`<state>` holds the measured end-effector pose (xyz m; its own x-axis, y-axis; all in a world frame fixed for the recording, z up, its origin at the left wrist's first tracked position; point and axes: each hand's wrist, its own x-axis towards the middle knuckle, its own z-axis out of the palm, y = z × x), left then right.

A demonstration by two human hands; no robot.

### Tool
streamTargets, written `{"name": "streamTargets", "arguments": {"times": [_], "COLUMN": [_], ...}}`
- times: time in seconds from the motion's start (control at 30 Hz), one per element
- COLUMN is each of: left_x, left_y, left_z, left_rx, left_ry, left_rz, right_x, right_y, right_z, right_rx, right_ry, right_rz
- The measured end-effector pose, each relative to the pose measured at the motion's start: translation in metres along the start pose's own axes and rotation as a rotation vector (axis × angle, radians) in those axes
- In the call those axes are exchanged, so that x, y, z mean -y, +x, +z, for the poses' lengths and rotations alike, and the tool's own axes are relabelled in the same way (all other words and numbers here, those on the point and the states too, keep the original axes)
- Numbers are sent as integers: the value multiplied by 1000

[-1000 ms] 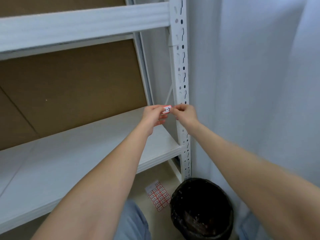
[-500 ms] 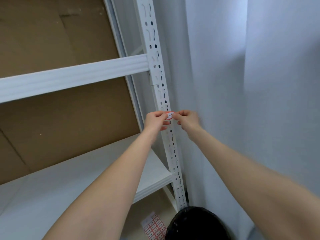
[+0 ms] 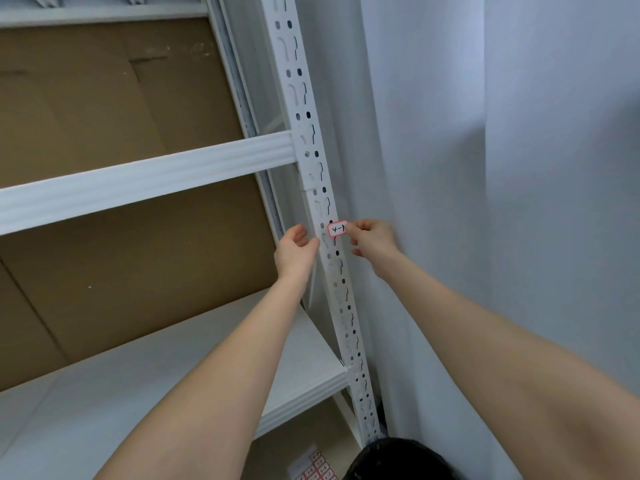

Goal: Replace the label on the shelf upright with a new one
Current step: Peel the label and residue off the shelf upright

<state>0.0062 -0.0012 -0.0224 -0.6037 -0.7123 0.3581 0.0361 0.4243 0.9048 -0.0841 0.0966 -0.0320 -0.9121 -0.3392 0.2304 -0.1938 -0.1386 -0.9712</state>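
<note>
A small white label (image 3: pixel 337 229) with a red border and handwritten marks sits against the white perforated shelf upright (image 3: pixel 304 109), below the middle beam. My right hand (image 3: pixel 372 239) pinches the label's right edge between thumb and fingertips. My left hand (image 3: pixel 296 251) is just left of the upright, fingers loosely curled and apart, holding nothing, with its fingertips close to the post's left face. Whether the label is stuck down on the post cannot be told.
White shelf beam (image 3: pixel 145 178) and lower shelf board (image 3: pixel 173 375) stretch left, brown backing board behind. A pale curtain (image 3: pixel 485 202) hangs right of the post. On the floor lie a sheet of red-bordered labels (image 3: pixel 313 467) and a black bin (image 3: pixel 394 460).
The view has tilted upward along the upright. Both hands held the label a second ago; now my left hand has let go and drawn left, and the label faces forward in my right hand.
</note>
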Motion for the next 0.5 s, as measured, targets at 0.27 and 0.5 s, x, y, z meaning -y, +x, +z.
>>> {"name": "streamTargets", "arguments": {"times": [0.27, 0.5], "left_x": [-10, -11], "left_y": [6, 11], "left_z": [6, 10], "left_rx": [26, -6], "left_ry": [-88, -77], "left_rz": [34, 23], "right_x": [4, 3], "right_y": [13, 17], "right_z": [10, 15], "right_rx": [34, 47], "right_ry": [3, -3], "right_rz": [-1, 3]}}
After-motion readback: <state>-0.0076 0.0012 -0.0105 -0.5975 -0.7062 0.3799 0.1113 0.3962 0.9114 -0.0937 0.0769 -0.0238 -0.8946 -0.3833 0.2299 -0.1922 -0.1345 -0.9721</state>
